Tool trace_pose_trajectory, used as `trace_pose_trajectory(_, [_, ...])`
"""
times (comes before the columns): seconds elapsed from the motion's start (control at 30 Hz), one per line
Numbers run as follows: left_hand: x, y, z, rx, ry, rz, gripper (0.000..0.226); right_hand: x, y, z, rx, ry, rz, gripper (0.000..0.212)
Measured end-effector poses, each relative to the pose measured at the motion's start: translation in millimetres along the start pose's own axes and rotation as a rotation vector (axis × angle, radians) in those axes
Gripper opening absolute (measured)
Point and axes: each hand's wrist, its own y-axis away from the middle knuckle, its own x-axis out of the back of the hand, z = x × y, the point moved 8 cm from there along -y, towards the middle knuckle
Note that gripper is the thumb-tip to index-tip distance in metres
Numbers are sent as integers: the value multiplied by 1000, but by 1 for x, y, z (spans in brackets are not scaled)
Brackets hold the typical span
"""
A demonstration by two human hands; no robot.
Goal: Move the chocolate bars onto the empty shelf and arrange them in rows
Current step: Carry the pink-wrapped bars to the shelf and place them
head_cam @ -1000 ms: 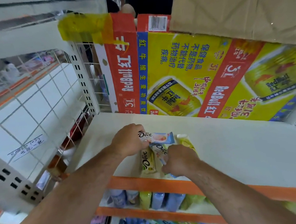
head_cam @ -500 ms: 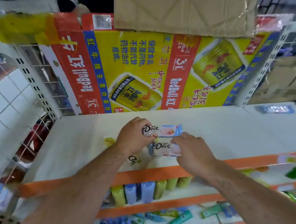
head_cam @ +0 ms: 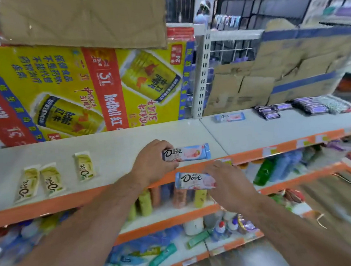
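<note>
My left hand [head_cam: 151, 161] grips a pink-and-blue Dove chocolate bar [head_cam: 190, 152] just above the front of the white shelf [head_cam: 118, 144]. My right hand [head_cam: 226, 181] holds a second pink-and-blue Dove bar [head_cam: 194, 180] lower, in front of the shelf's orange edge. Three yellow-green Dove bars [head_cam: 52, 179] lie flat on the shelf's left part, two side by side and one a little apart. On the neighbouring shelf to the right lie another pink Dove bar [head_cam: 230, 117] and several dark purple bars [head_cam: 296, 108].
A yellow Red Bull carton [head_cam: 80, 88] stands flattened along the shelf's back, with brown cardboard [head_cam: 84, 19] above it. A white perforated upright [head_cam: 201, 72] divides the two shelves. Lower shelves [head_cam: 168, 221] hold bottles and packets. Flattened boxes [head_cam: 272, 76] lean at the right.
The view has swung right, revealing the neighbouring shelf. Both hands have drawn back toward the shelf's front edge, each carrying a pink Dove bar; the yellow-green bars now lie uncovered on the left.
</note>
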Motion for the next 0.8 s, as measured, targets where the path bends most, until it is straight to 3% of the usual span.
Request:
trace_pose_trajectory(0.43, [-112,-66,108,-107,-8,-78,46,23,39,151,-179,-123,41,52])
trace_pose_trajectory(0.8, [-198,-203,101,-85,46,-108,46,14,-55,271,-240,-59,-35,52])
